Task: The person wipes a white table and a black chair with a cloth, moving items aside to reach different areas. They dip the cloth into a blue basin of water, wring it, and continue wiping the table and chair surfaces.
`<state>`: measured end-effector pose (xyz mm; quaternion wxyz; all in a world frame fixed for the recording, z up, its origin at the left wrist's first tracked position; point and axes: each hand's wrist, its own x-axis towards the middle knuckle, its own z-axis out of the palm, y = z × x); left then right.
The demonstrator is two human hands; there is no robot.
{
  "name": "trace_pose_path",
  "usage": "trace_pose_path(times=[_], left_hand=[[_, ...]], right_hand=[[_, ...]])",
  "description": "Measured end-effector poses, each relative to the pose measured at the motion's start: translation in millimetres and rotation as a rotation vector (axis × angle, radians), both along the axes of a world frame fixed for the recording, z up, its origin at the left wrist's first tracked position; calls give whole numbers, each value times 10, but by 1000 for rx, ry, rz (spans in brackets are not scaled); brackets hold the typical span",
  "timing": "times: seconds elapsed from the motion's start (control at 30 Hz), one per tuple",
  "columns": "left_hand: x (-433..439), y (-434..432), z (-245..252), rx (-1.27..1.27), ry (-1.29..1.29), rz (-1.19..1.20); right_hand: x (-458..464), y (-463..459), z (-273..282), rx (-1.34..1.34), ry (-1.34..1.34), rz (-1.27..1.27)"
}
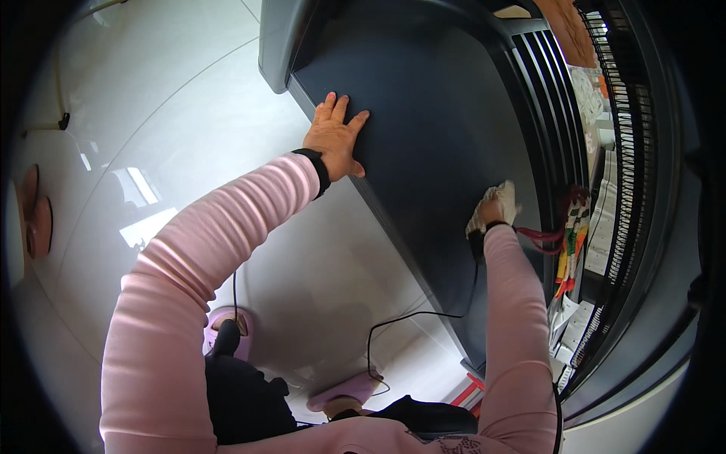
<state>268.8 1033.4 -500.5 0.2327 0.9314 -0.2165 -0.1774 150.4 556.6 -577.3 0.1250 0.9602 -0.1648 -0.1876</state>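
Observation:
My left hand (336, 139) rests on the front edge of a wide, dark, smooth seat (420, 147), fingers spread, with nothing held. A black band circles that wrist. Further right, my right hand (492, 211) holds a cream cloth (507, 196) against the seat, near its slatted backrest (553, 108). The cloth is bunched around the fingers and hides most of them. A thin black cable (420, 312) runs from near my right wrist across the seat edge down towards the floor.
Dark red cords and a multicoloured knitted or braided item (572, 244) hang at the backrest. Behind it runs a black rack-like edge (621, 170). A thick dark armrest (281, 45) rises at the far end. Glossy pale floor tiles (187, 113) lie left; pink slippers (346, 391) are below me.

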Motion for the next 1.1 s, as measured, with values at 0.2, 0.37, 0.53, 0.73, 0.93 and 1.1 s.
trace_pose_path(times=[0.2,0.37,0.53,0.73,0.93,1.1], left_hand=[[-38,-73,1,115,-40,-23],[-26,-87,-9,137,-18,-6],[-14,-118,-23,167,-9,20],[-29,-143,-2,160,-35,38],[-27,-166,29,204,-31,10],[-51,-126,-1,166,-67,-13]], right_hand=[[1634,1385,157,680,-469,353],[2072,1717,363,411,-316,297],[1216,-149,124,545,-349,-282],[-1881,-858,310,-608,905,-80],[-2292,-209,611,-443,705,-183],[-556,264,286,96,-282,-240]])
